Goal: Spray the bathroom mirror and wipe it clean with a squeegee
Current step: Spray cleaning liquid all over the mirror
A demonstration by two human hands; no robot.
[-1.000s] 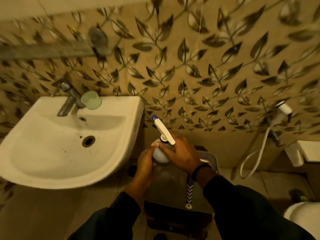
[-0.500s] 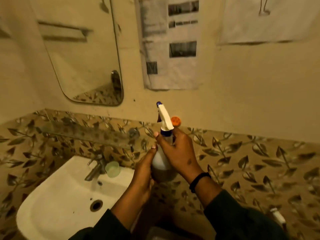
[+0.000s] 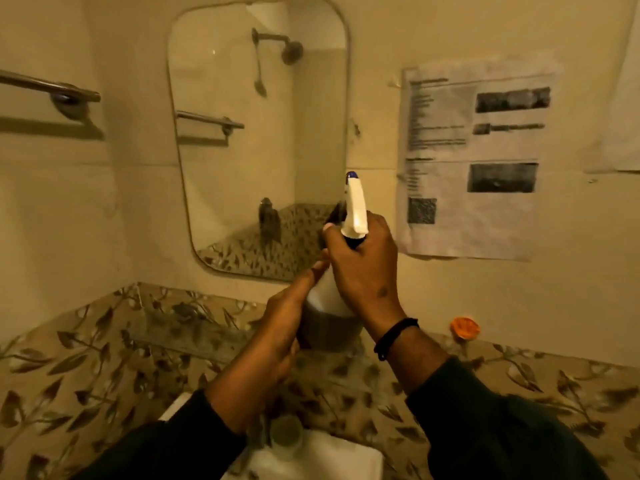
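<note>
Head view: the spray bottle (image 3: pixel 334 299) has been raised from beside the sink to the mirror (image 3: pixel 258 133) — spraying looks imminent. The neck is clamped by the right hand (image 3: pixel 363 271), trigger side hidden; the body is cupped by the left hand (image 3: pixel 282 327). No squeegee is seen.

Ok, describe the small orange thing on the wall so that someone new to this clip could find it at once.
Start at the printed sheet taped to the wall right of the mirror. Drop below it to where the plain wall meets the leaf-patterned tiles; the orange object sits on that line, just right of the right hand and its wristband. It is the only bright orange spot in view.
</note>
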